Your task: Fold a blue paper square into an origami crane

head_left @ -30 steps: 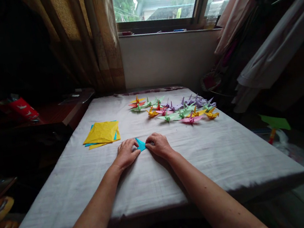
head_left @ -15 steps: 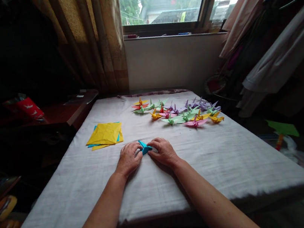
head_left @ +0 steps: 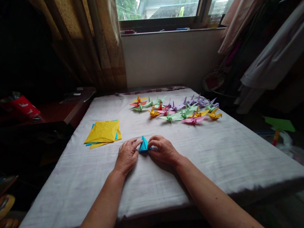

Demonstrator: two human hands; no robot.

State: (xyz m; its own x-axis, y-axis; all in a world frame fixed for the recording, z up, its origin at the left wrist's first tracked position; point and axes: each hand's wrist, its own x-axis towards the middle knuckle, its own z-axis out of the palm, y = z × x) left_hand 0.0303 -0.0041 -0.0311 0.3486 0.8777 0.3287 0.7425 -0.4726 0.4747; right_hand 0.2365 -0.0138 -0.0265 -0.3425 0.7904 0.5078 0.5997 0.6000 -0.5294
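A small piece of blue origami paper (head_left: 143, 144), folded into a pointed triangular shape, sits on the white-covered table in front of me. My left hand (head_left: 127, 155) lies at its left side with fingers stretched out, the index fingertip touching the paper's upper left edge and the thumb lower down, apart from that finger. On the other side, my right hand (head_left: 163, 149) pinches the lower right corner between thumb and fingers. That corner is partly hidden by the fingertips.
A stack of yellow and blue paper sheets (head_left: 103, 132) lies left of my hands. Several folded paper cranes (head_left: 194, 119) in mixed colours stand at the back right. A red cup (head_left: 26, 106) tilts on the dark side table. A white cloth (head_left: 220, 168) covers the table.
The blue paper now shows a broader, taller triangular face. My left fingers have loosened from its left side and stretched out; my right hand still pinches the right corner. The view has shifted slightly.
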